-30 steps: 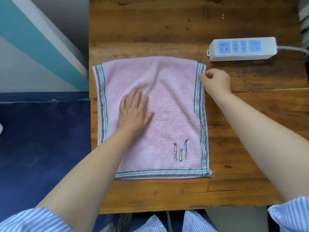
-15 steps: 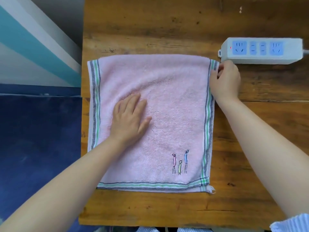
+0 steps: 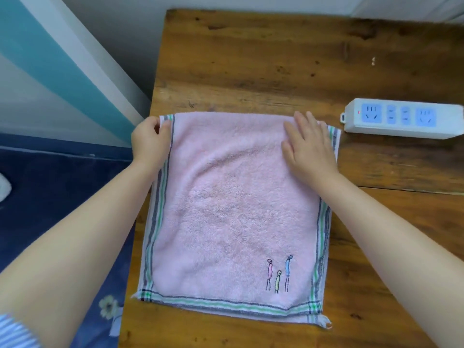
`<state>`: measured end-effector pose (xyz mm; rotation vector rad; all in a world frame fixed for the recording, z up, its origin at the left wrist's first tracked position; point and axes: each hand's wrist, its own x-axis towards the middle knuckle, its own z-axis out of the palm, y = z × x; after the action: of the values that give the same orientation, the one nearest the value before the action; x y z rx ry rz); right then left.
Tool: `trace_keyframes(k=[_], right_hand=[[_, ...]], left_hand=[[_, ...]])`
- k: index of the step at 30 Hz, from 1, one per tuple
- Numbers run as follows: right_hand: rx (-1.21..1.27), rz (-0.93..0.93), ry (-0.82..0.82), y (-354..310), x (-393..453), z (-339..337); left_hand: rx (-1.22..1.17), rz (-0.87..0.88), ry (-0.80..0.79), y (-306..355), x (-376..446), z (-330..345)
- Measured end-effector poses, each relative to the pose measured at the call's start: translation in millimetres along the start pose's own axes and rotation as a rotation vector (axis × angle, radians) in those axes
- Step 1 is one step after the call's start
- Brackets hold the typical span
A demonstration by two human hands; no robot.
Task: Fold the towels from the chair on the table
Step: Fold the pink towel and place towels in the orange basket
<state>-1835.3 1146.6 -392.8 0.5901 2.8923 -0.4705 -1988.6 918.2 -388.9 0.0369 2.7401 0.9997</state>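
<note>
Flat on the wooden worktop (image 3: 251, 59), a pink towel (image 3: 233, 209), spread out in one visible layer, striped borders along the left, right and near edges. Near the lower right corner, three small stitched figures (image 3: 278, 275). At the far left corner, the left hand (image 3: 150, 139), fingers (image 3: 164, 126) curled over the striped edge and pinching it; thumb and the underside of the grip hidden behind the knuckles. Near the far right corner, the right hand (image 3: 308, 144), laid palm down on the pink cloth, fingers (image 3: 303, 120) straight and close together, tips reaching the far edge. Part of the right border covered by that hand and forearm; part of the left border covered by the left forearm. Left edge of the towel level with or slightly over the worktop's left edge, hard to tell which. Just beyond the towel's far right corner, apart from it, a white power strip (image 3: 401, 118) with blue sockets, its right end cut off by the picture edge. To the left, below the worktop, dark blue fabric (image 3: 62, 197) with a flower print, only partly in view. At the bottom left corner, a scrap of striped sleeve (image 3: 15, 332), blurred. No chair in view.
</note>
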Motion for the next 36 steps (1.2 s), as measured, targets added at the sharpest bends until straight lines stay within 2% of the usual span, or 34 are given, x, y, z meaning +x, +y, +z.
trace_keyframes(k=[2,4,9,13,16,18,20,22,27,33,36], right_hand=[[-0.03,0.002,-0.023,7.3,-0.5,2.8],[-0.041,0.005,-0.044,11.0,-3.5,5.5],[-0.045,-0.006,-0.071,14.2,-0.3,5.6],[-0.085,0.011,-0.088,15.9,0.8,1.2],[-0.069,0.016,-0.014,-0.6,-3.4,-2.2],[-0.04,-0.074,0.028,-23.5,-4.9,-0.6],[-0.042,-0.139,0.0,-42.0,-5.4,7.2],[-0.072,-0.132,-0.07,-46.1,-4.4,18.7],[-0.096,-0.036,-0.08,-13.8,-9.3,23.0],[-0.111,0.135,-0.077,26.4,-27.1,10.3],[-0.087,0.158,-0.031,16.1,-47.9,7.1]], left_hand=[[-0.112,-0.071,0.012,-0.1,11.2,1.5],[-0.124,-0.105,0.02,-3.7,21.1,3.5],[0.3,0.065,0.071,-5.6,30.6,13.7],[0.382,0.045,0.077,2.7,30.4,11.1],[0.394,0.298,0.098,6.1,5.8,13.3],[0.352,0.514,-0.018,9.6,-17.9,19.7],[0.403,0.606,-0.206,10.2,-35.0,29.1],[0.509,0.547,-0.322,2.5,-41.5,35.7],[0.532,0.476,-0.283,-27.4,-43.6,23.5],[0.666,0.395,-0.297,-53.8,-52.2,0.6],[0.718,0.467,-0.266,-54.9,-71.1,-4.9]])
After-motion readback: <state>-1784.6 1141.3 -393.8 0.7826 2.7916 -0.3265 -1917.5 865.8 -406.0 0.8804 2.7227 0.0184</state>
